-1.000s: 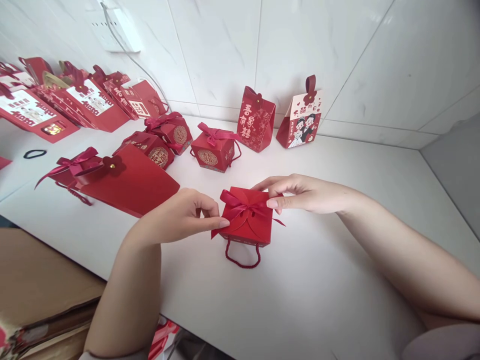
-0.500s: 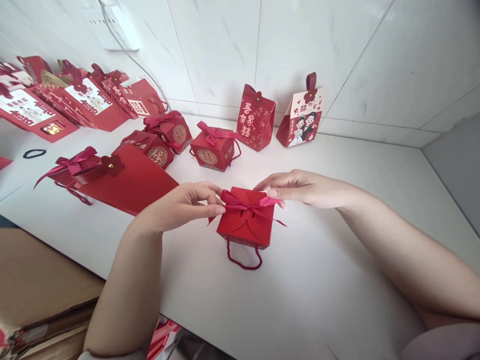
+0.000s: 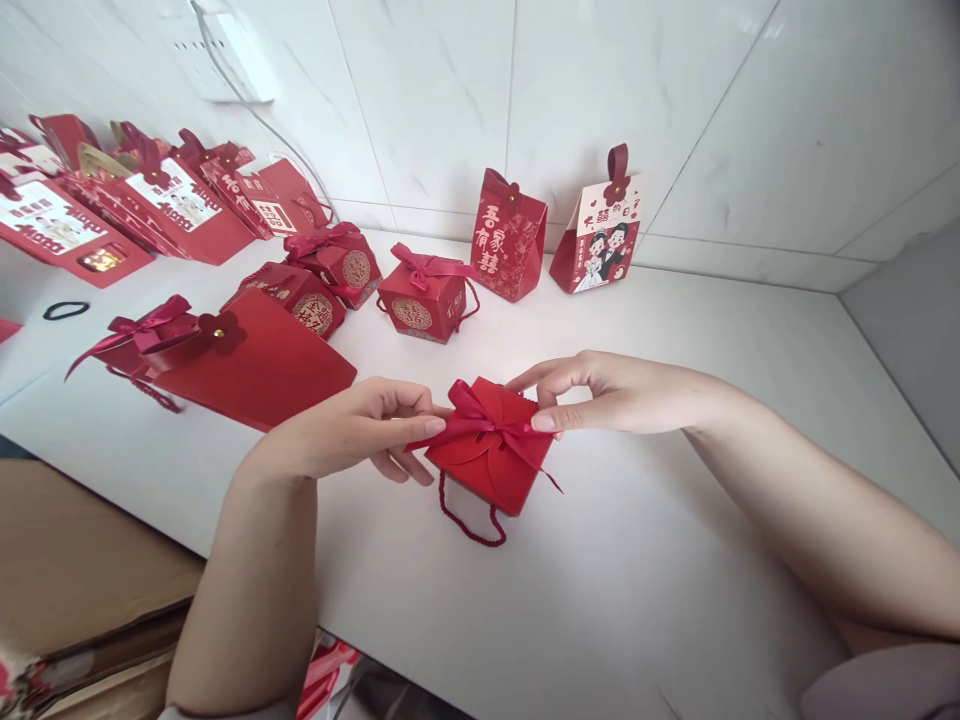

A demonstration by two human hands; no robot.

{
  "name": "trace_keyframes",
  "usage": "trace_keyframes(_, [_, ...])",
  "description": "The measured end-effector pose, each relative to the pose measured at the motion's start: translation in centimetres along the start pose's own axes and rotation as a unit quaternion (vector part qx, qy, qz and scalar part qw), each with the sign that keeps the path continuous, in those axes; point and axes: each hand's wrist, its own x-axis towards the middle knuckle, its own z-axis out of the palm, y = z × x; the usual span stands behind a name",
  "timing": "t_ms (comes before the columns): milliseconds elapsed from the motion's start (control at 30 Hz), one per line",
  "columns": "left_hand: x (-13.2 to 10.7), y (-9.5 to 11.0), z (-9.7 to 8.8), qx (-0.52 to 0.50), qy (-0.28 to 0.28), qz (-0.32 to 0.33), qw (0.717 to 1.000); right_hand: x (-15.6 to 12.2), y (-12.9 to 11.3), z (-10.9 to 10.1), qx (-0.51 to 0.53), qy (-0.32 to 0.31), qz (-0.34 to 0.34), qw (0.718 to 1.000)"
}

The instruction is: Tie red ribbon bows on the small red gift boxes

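A small red gift box (image 3: 491, 465) with a cord handle stands on the white counter (image 3: 637, 560) in front of me. A dark red ribbon bow (image 3: 487, 422) lies across its petal-shaped top flaps. My left hand (image 3: 360, 430) pinches the ribbon's left end at the box's left side. My right hand (image 3: 600, 390) pinches the ribbon's right end at the box's right top corner. The box is turned a little, one corner toward me.
A flat red bag (image 3: 255, 360) lies left of my left hand. Three ribboned red boxes (image 3: 420, 300) sit behind. Two upright bags (image 3: 596, 235) stand by the tiled wall. More flat red bags (image 3: 150, 200) line the far left. Cardboard (image 3: 75, 570) lies below the counter edge.
Both hands keep pinching the ribbon ends. The box has turned slightly and shifted a little toward me; my left hand dropped lower beside it.
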Motion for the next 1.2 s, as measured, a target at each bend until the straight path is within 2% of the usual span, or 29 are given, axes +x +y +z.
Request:
trace_keyframes(233, [1.6, 0.4, 1.3, -0.065, 0.026, 0.049, 0.996, 0.0, 0.3, -0.9, -0.016, 0.047, 0.02, 0.999])
trace_keyframes(367, [2.1, 0.2, 1.3, -0.07, 0.025, 0.072, 0.995, -0.2, 0.6, -1.9, -0.022, 0.027, 0.023, 0.999])
trace_keyframes(567, [2.0, 0.1, 0.9, -0.054, 0.006, 0.109, 0.993, -0.1, 1.3, -2.5, -0.036, 0.041, 0.036, 0.998])
trace_keyframes(833, [2.1, 0.0, 0.8, -0.031, 0.004, 0.105, 0.994, 0.1, 1.5, -2.3, -0.023, 0.041, 0.021, 0.999])
trace_keyframes(1033, [2.0, -0.2, 0.1, -0.002, -0.017, 0.099, 0.995, 0.4, 1.4, -1.9, -0.017, 0.048, -0.01, 0.999])
trace_keyframes(1200, [1.6, 0.3, 0.2, 0.048, 0.004, 0.112, 0.993, 0.3, 1.2, -1.8, -0.015, 0.041, -0.02, 0.999])
